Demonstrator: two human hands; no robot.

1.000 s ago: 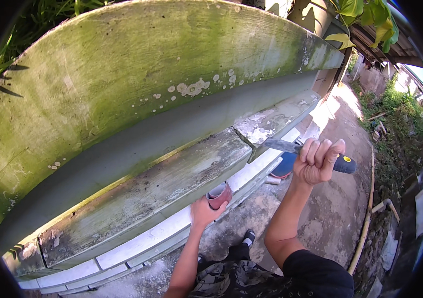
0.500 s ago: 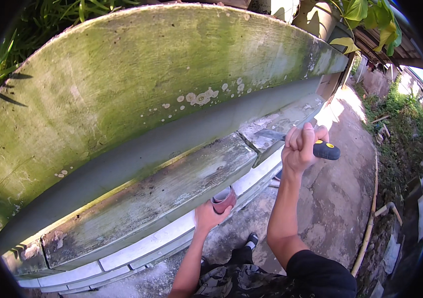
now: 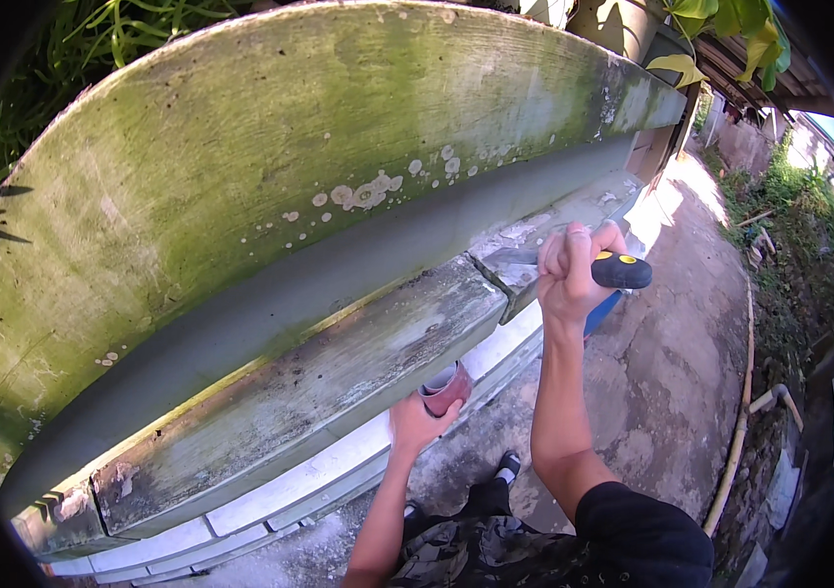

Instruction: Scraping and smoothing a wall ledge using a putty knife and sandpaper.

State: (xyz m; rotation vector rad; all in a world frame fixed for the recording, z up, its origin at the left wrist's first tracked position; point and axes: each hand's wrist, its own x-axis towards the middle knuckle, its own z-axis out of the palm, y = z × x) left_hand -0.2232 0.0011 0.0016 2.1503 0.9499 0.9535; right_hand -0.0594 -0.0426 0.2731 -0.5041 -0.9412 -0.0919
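Observation:
My right hand [image 3: 566, 279] is closed around a scraper [image 3: 625, 271] with a black handle and yellow dots. Its flat metal blade points left, at the flaking top of the ledge [image 3: 309, 382], just past a joint between two slabs. Whether the edge touches the surface I cannot tell. Lower down, beside the ledge's front face, my left hand [image 3: 417, 423] grips a curled sheet of reddish-brown sandpaper [image 3: 447, 391] with a pale inner side.
Above the ledge bulges a curved, green-stained wall [image 3: 270, 167] with pale lichen spots. A concrete path [image 3: 672, 363] runs along the right, bordered by a pipe [image 3: 738, 421] and weeds. Something blue [image 3: 601, 312] shows behind my right forearm. Leaves [image 3: 731, 29] hang at top right.
My right hand and the scraper have shifted slightly left and away from me along the ledge. The left hand keeps its hold on the sandpaper. More of the blue thing shows.

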